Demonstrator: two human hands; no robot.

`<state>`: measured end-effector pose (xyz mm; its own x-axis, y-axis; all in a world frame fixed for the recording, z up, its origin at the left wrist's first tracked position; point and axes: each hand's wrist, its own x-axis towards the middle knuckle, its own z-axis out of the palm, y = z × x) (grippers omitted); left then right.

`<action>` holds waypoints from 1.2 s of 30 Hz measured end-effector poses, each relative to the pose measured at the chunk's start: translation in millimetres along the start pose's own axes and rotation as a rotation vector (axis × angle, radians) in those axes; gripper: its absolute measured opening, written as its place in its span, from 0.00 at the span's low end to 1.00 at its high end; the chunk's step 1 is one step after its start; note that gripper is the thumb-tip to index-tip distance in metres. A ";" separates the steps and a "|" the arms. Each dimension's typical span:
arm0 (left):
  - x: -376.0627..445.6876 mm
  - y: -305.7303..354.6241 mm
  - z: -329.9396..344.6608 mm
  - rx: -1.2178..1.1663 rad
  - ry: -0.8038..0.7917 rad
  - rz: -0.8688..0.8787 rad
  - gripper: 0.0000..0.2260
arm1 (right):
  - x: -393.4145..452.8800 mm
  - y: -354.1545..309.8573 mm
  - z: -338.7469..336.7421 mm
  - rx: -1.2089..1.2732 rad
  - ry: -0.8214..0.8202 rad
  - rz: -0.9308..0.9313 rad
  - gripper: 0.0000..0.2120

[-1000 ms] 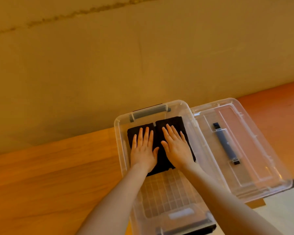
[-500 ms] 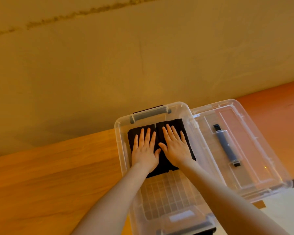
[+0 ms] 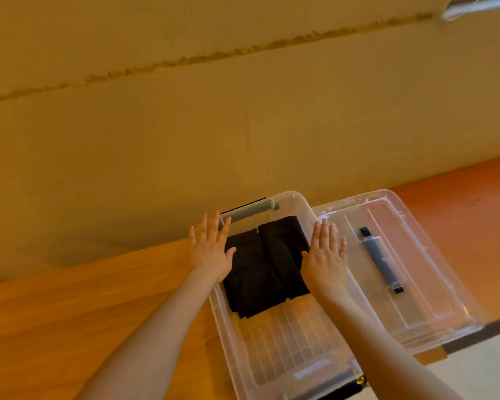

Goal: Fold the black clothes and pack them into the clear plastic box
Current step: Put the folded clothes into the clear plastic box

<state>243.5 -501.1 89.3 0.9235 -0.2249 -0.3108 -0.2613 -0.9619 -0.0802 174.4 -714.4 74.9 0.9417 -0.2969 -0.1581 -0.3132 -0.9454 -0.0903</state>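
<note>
Single head-worn view, looking forward and steeply down, close over the table (image 3: 70, 307), wall beyond, probably wide-angle

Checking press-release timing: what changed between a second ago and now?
Both hands came off the folded black clothes and spread apart: left hand to the left rim of the clear box, right hand to its right rim, fingers straight. Clothes, box and the lid beside it stayed put.

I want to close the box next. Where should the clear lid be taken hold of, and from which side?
Judging by its pose, the clear lid lies flat beside the clear plastic box, on its right, handle up. Probably best gripped by its two long edges, the right hand coming from above on the far edge; the rim there is free.
</note>
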 end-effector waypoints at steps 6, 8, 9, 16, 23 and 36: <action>-41.3 -45.0 19.8 -0.138 -0.031 -0.257 0.32 | 32.0 -48.6 -7.7 -0.043 -0.070 -0.376 0.31; -55.1 -58.0 22.5 -0.222 -0.055 -0.299 0.34 | 51.7 -69.4 -12.1 -0.095 -0.131 -0.485 0.32; -62.5 -65.5 23.7 -0.273 -0.072 -0.258 0.35 | 61.3 -78.7 -14.8 -0.120 -0.179 -0.512 0.32; -112.8 -98.5 33.8 -0.169 -0.152 0.164 0.57 | -7.9 -124.4 -33.4 0.020 -0.256 -0.652 0.38; -113.4 -88.0 42.9 -0.182 -0.102 0.048 0.61 | -144.9 -90.9 22.0 -0.016 -0.211 -0.575 0.36; -197.2 26.9 54.6 -0.345 -0.079 -0.541 0.40 | -99.4 11.2 13.2 -0.161 -0.076 -0.729 0.30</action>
<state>39.0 -474.2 96.7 0.8724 0.3050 -0.3819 0.3527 -0.9338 0.0601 75.7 -693.7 76.7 0.8905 0.4171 -0.1816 0.4144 -0.9085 -0.0542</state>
